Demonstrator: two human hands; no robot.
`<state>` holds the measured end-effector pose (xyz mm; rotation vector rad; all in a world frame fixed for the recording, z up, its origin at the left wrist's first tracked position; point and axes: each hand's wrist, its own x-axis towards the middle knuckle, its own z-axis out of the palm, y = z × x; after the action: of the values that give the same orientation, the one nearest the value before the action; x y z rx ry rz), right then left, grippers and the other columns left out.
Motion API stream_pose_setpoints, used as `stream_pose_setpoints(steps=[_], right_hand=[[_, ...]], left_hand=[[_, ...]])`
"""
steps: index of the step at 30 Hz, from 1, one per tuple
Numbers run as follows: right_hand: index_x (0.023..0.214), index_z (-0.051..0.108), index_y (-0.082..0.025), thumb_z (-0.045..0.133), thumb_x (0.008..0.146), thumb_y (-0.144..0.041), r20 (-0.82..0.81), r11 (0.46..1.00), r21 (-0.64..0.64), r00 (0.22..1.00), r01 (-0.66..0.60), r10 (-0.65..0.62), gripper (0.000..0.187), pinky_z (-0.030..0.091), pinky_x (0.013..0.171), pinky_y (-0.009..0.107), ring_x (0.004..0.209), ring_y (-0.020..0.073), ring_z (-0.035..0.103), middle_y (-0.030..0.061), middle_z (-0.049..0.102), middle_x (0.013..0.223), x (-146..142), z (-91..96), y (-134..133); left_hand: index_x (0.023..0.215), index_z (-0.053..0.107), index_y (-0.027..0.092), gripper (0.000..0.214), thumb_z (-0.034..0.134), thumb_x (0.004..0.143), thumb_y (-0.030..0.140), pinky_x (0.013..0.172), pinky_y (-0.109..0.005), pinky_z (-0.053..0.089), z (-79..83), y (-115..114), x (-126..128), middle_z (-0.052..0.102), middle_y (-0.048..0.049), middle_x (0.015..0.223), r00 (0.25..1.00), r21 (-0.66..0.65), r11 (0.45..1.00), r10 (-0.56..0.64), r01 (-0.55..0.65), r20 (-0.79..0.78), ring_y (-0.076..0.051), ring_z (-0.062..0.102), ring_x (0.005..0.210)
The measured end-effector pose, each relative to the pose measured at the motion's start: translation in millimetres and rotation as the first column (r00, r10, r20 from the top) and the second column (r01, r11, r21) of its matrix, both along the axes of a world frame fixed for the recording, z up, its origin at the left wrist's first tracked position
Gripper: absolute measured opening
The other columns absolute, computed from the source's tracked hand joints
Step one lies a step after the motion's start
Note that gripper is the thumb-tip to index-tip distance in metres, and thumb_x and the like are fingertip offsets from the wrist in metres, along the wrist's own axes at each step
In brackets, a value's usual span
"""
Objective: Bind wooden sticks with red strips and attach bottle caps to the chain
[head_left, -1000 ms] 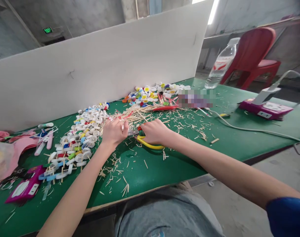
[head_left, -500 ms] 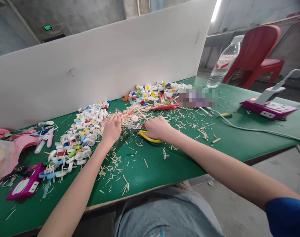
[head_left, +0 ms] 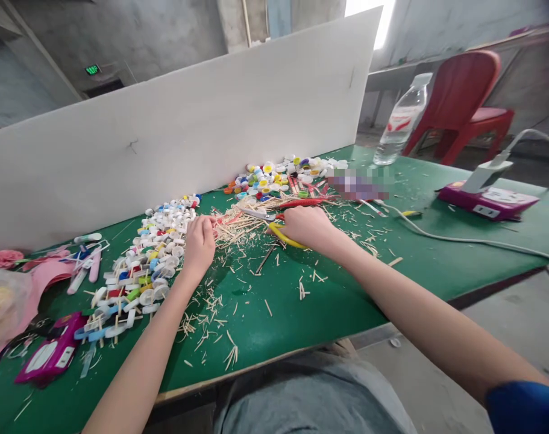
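- On the green workbench (head_left: 341, 307), the left hand (head_left: 199, 244) has its fingertips pressed together at the edge of a heap of wooden splinters (head_left: 240, 229); whatever they may pinch is hidden.
- Just right of it, the right hand (head_left: 307, 228) curls around yellow-handled snips (head_left: 285, 236), their steel blades pointing left and far, over the heap.
- Left of the hands runs a long band of plastic bottle caps (head_left: 154, 253).
- Farther off, a pile of coloured caps (head_left: 274, 178) lies against a white board (head_left: 179, 132).
- At far right stands a plastic water bottle (head_left: 398, 123), with a magenta power strip (head_left: 486, 204) nearer.
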<state>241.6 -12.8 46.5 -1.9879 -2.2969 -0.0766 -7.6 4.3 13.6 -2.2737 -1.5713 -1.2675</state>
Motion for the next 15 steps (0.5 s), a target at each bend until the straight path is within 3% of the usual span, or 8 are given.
stream_pose_setpoints(steps=[4, 7, 9, 12, 15], right_hand=[[0.098, 0.067, -0.01, 0.043, 0.088, -0.047, -0.081, 0.985, -0.021, 0.981, 0.173, -0.174, 0.045, 0.04, 0.06, 0.032, 0.081, 0.0271, 0.064, 0.0178, 0.069, 0.091, 25, 4.9, 7], [0.103, 0.064, -0.008, 0.044, 0.088, -0.029, -0.052, 0.98, -0.004, 0.979, 0.199, -0.199, 0.033, 0.04, 0.065, 0.031, 0.091, 0.0273, 0.061, 0.0194, 0.067, 0.097, 33, 5.9, 7], [0.104, 0.063, -0.008, 0.04, 0.089, -0.023, -0.019, 0.977, 0.072, 0.98, 0.2, -0.199, 0.031, 0.04, 0.068, 0.032, 0.1, 0.029, 0.057, 0.0204, 0.065, 0.103, 28, 5.3, 5], [0.107, 0.061, -0.012, 0.035, 0.093, -0.028, -0.015, 0.964, 0.253, 0.997, 0.082, -0.081, 0.034, 0.041, 0.07, 0.032, 0.109, 0.0292, 0.05, 0.0187, 0.061, 0.112, 8, -0.5, 10], [0.118, 0.055, -0.013, 0.045, 0.09, -0.036, 0.062, 0.942, 0.301, 0.989, -0.148, 0.135, 0.038, 0.041, 0.077, 0.033, 0.108, 0.0282, 0.05, 0.0161, 0.06, 0.117, -14, -11.2, 33]], left_hand=[[0.087, 0.051, 0.02, 0.036, 0.019, 0.097, 0.034, 0.088, -0.036, 0.04, 0.2, -5, 5, 0.06, -0.0083, 0.091, 0.999, -0.016, 1.0, -0.028, 0.027, -0.043, -0.02, 0.052, 0.092], [0.088, 0.051, 0.02, 0.035, 0.02, 0.097, 0.032, 0.091, -0.036, 0.039, -0.1, -8, 9, 0.06, -0.0084, 0.094, 0.995, -0.039, 0.998, -0.054, 0.051, -0.084, -0.02, 0.052, 0.094], [0.089, 0.052, 0.02, 0.035, 0.02, 0.097, 0.032, 0.095, -0.037, 0.038, -1.1, -10, 12, 0.061, -0.0083, 0.095, 0.992, -0.051, 0.997, -0.063, 0.058, -0.109, -0.02, 0.052, 0.096], [0.09, 0.054, 0.019, 0.036, 0.02, 0.097, 0.031, 0.096, -0.039, 0.038, -4.0, -11, 13, 0.062, -0.008, 0.097, 0.986, -0.063, 0.995, -0.08, 0.071, -0.148, -0.02, 0.053, 0.098], [0.089, 0.055, 0.019, 0.038, 0.02, 0.097, 0.031, 0.092, -0.039, 0.041, -6.8, -11, 13, 0.063, -0.0077, 0.094, 0.977, -0.07, 0.992, -0.113, 0.101, -0.183, -0.021, 0.053, 0.096]])
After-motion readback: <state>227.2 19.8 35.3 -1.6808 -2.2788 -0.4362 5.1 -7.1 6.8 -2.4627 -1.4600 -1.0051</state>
